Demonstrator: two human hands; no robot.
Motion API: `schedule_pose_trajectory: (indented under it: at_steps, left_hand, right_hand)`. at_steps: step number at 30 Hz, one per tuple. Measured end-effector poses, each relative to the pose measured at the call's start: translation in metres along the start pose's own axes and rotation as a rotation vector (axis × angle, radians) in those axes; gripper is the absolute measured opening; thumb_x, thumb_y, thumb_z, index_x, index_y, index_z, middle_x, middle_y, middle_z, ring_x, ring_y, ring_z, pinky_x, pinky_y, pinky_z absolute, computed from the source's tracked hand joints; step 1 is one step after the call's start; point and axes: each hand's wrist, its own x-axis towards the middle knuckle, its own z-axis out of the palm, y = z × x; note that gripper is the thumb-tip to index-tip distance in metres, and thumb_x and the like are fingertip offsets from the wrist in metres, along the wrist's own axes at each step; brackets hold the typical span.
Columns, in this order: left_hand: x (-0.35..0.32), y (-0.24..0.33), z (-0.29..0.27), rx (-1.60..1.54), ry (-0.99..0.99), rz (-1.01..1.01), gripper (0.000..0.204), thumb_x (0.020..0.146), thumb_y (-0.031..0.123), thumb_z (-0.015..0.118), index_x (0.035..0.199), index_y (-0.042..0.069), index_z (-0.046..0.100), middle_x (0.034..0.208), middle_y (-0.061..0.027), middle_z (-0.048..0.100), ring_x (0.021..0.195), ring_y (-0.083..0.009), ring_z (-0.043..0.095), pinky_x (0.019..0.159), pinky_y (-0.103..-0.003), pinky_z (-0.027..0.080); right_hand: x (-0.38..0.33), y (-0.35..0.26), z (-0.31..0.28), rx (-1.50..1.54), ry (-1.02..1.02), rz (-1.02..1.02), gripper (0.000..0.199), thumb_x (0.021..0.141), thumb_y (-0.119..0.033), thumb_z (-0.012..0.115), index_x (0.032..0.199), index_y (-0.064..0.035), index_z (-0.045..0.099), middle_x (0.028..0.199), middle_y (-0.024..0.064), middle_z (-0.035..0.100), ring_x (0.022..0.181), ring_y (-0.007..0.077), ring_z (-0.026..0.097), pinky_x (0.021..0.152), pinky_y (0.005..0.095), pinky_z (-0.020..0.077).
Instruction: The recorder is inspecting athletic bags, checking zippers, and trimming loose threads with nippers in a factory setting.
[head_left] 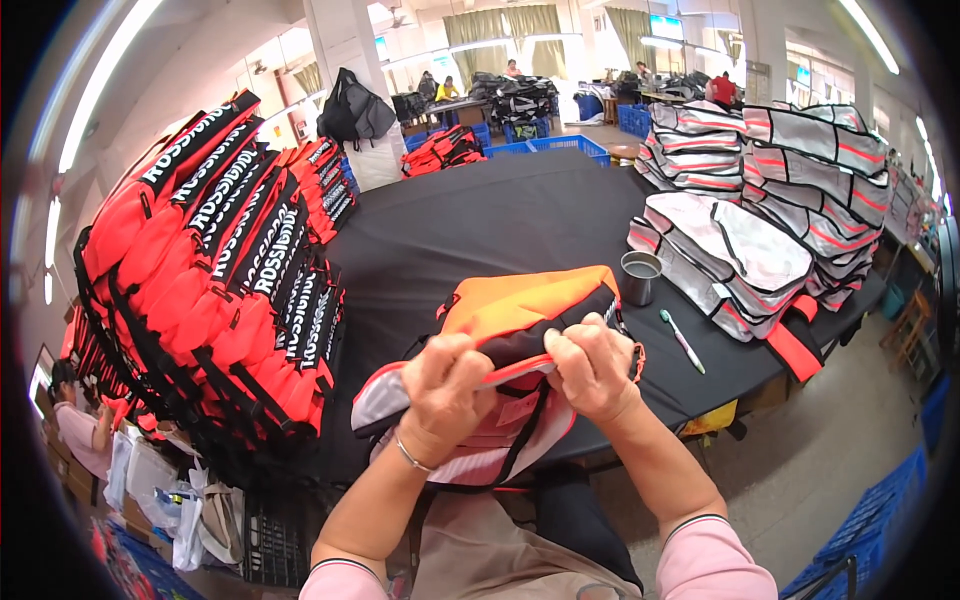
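An orange and black fabric bag [535,300] with a pale grey inside lies at the near edge of the black-covered table [470,220]. On the left side of its opening, my left hand [440,385] grips the edge with curled fingers. My right hand [592,368] pinches the same edge a little further right, by the black band. Between the hands the edge is stretched, and the pale lining with a small label shows below it. Just beyond my right hand stand a metal cup [637,285] and a toothbrush [682,342] lying flat.
A tall stack of red and black bags [215,260] leans at the left. Piles of grey-white bag pieces with red trim [770,190] cover the table's right side. Blue crates [570,148] stand behind the table, near a pillar with a black bag [357,112]. Other people work further off.
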Motion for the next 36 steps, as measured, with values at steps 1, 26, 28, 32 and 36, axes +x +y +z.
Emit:
schedule_pose_trajectory:
  at_steps: [1, 26, 28, 32, 36]
  left_hand:
    - [0.005, -0.002, -0.005, -0.024, -0.007, -0.039, 0.018, 0.060, -0.002, 0.067, 0.073, 0.006, 0.058, 0.084, -0.0098, 0.053, 0.060, -0.0230, 0.057, 0.050, -0.034, 0.048]
    - [-0.024, 0.039, 0.019, -0.073, 0.031, -0.143, 0.026, 0.058, -0.005, 0.067, 0.065, 0.008, 0.046, 0.059, -0.0064, 0.041, 0.049, -0.0237, 0.047, 0.044, -0.034, 0.036]
    - [-0.027, 0.037, 0.017, -0.094, -0.055, -0.155, 0.026, 0.059, -0.005, 0.068, 0.069, 0.007, 0.048, 0.062, -0.0070, 0.045, 0.054, -0.0248, 0.051, 0.047, -0.035, 0.040]
    - [-0.032, 0.008, -0.011, -0.036, -0.353, -0.161, 0.025, 0.065, 0.008, 0.078, 0.078, 0.008, 0.056, 0.071, -0.0072, 0.056, 0.065, -0.0272, 0.058, 0.057, -0.038, 0.048]
    - [-0.057, -0.030, -0.054, -0.043, -0.706, -0.320, 0.040, 0.070, 0.037, 0.085, 0.081, 0.006, 0.063, 0.072, -0.0073, 0.061, 0.068, -0.0276, 0.060, 0.063, -0.039, 0.049]
  right_hand:
    - [-0.003, -0.002, 0.001, 0.028, -0.016, 0.005, 0.016, 0.067, -0.002, 0.066, 0.081, -0.0033, 0.061, 0.070, 0.0027, 0.047, 0.057, 0.0163, 0.054, 0.042, 0.0256, 0.0380]
    - [0.010, -0.005, -0.013, 0.067, 0.073, 0.046, 0.010, 0.071, 0.004, 0.066, 0.081, 0.0023, 0.062, 0.076, 0.0089, 0.060, 0.056, 0.0179, 0.060, 0.043, 0.0265, 0.0450]
    - [0.000, 0.000, -0.013, 0.045, 0.011, 0.097, 0.016, 0.071, -0.001, 0.069, 0.085, 0.0007, 0.063, 0.078, 0.0092, 0.062, 0.062, 0.0204, 0.062, 0.050, 0.0288, 0.0464]
    - [-0.020, 0.023, -0.020, -0.031, 0.001, 0.255, 0.021, 0.071, -0.007, 0.075, 0.086, -0.0017, 0.061, 0.076, 0.0105, 0.063, 0.067, 0.0250, 0.063, 0.056, 0.0319, 0.0458]
    - [-0.025, 0.040, -0.034, 0.026, -0.036, 0.321, 0.017, 0.075, -0.005, 0.071, 0.082, -0.0023, 0.056, 0.075, 0.0119, 0.056, 0.065, 0.0267, 0.058, 0.054, 0.0316, 0.0446]
